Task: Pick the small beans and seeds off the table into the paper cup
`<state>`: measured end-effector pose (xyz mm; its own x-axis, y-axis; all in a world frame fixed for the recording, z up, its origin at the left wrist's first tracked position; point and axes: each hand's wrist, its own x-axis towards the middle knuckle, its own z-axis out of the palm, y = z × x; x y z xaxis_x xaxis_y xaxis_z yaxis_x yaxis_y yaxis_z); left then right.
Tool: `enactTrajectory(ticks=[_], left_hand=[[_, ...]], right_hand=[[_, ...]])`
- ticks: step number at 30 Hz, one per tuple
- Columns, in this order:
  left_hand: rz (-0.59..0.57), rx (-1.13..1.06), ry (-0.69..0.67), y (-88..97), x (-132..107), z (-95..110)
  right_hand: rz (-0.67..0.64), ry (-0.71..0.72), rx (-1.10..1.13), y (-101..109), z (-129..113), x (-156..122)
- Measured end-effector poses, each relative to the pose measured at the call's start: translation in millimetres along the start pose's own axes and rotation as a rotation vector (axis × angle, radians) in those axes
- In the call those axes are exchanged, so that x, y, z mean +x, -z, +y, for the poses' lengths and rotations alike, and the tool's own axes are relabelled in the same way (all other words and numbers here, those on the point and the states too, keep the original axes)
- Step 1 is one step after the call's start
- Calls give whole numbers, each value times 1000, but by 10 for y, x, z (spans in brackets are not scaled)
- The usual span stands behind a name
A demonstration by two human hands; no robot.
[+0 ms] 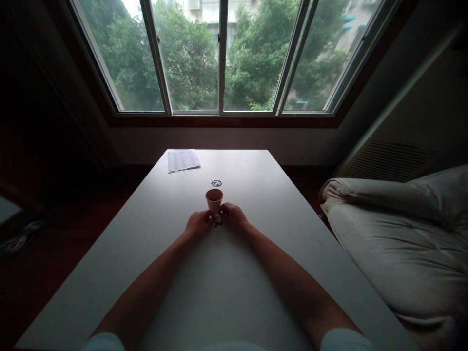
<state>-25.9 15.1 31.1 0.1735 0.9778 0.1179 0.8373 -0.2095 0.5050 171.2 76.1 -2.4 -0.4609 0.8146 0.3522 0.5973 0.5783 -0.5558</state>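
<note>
A brown paper cup (pixel 214 199) stands upright on the white table (pixel 226 282), with its open mouth facing up. My left hand (pixel 199 222) is closed at the lower left of the cup, its fingertips against the base. On the other side, my right hand (pixel 234 216) has its fingers curled into a pinch close to the cup's wall. Whatever may lie between those fingers is too small to make out. Several small dark pieces (pixel 218 224) lie on the tabletop between my hands, just in front of the cup. Behind it lies a flat round disc (pixel 216 183) with a dark pattern.
Sheets of printed paper (pixel 184 160) lie at the table's far left corner. A pale padded couch or cushion (pixel 398 234) stands along the right side. Beyond the far edge is a wide window (pixel 221 58) with trees outside. Cables (pixel 22 239) lie on the dark floor at left.
</note>
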Motion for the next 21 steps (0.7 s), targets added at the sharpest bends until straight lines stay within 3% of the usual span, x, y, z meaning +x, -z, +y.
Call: enactTrajectory(ticks=[9, 21], left_hand=[[15, 38, 51, -25, 5, 5], [64, -62, 47, -67, 22, -71]], right_hand=[[118, -3, 90, 53, -22, 0], [404, -79, 114, 231, -163, 26]])
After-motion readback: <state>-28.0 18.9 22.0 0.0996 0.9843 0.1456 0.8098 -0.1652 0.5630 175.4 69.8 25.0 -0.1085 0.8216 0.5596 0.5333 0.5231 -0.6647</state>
